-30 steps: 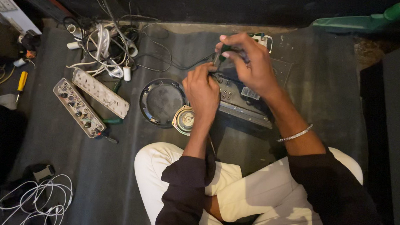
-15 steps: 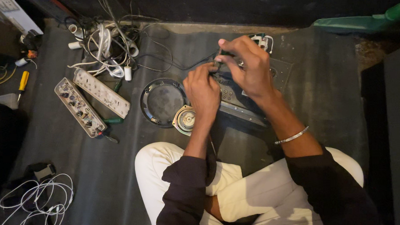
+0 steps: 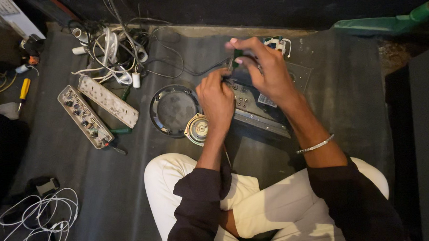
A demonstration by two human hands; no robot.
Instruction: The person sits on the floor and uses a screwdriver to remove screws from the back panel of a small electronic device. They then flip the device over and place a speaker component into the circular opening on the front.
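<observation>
Green and small, the circuit board (image 3: 236, 59) sat pinched between the thumb and curled fingers (image 3: 248, 52) of the right hand (image 3: 266, 73), raised just above the grey metal panel (image 3: 256, 104) on the floor mat (image 3: 83, 187). The left hand (image 3: 217, 97) had its fingers pressed together around something thin at the board's lower edge; what it was could not be made out.

A slip seemed the likeliest fault: the pinch covered only the board's rim, so a hard push from the left hand might twist it loose or strain the thin wires (image 3: 279, 43) trailing behind. The loose speaker (image 3: 197, 129) and black ring (image 3: 173, 110) lay touching the left wrist's side, easy to knock. Further out lay two power strips (image 3: 97, 110), a white cable tangle (image 3: 112, 57) and a yellow screwdriver (image 3: 23, 90).
</observation>
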